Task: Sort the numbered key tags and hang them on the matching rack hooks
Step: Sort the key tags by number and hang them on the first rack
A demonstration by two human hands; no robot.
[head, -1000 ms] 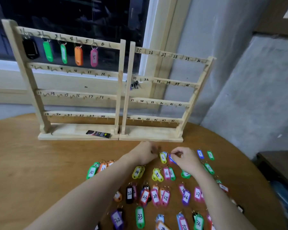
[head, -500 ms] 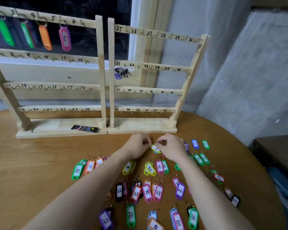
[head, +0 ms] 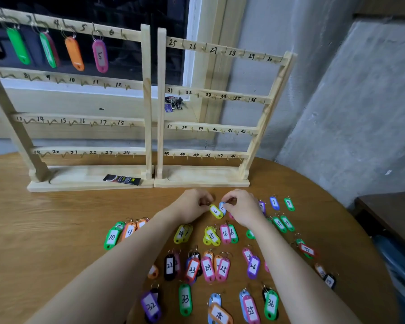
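Both forearms reach forward, left hand (head: pixel 192 204) and right hand (head: pixel 242 206) fingers curled.

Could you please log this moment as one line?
left hand: pinches yellow tag 6 | right hand: pinches blue tag | hook 6: empty

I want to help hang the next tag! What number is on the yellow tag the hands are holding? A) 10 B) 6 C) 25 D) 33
B: the yellow tag between the left hand and right hand has a 6 written on its white label.
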